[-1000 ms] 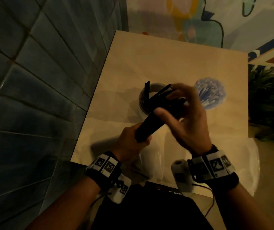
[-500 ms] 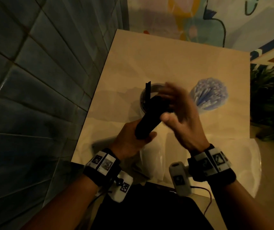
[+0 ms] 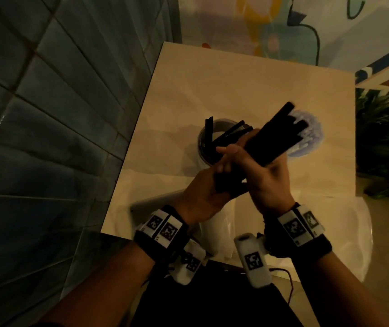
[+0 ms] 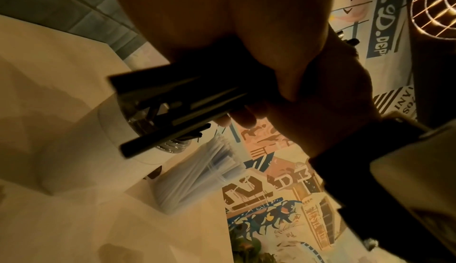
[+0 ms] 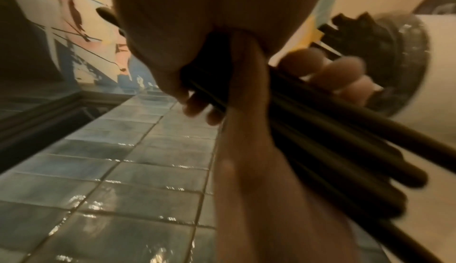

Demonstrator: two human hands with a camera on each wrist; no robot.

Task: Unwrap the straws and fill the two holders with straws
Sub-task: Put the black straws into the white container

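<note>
Black straws (image 3: 276,135) sit bunched at frame centre, both the left hand (image 3: 203,192) and right hand (image 3: 266,178) with fingers clamped round them, above the left holder (image 3: 203,159). Loosening either grip could scatter them across the counter (image 3: 236,79).

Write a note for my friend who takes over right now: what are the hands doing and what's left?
Left hand: grips the lower end of the black straw bundle.
Right hand: also grips that bundle, higher up.
Left holder: a few black straws inside, mostly unfilled.
Right holder: packed with pale blue straws, looks done.
Clear wrapping lies at the near table edge.
Left to do: put the held black straws into the left holder.
</note>
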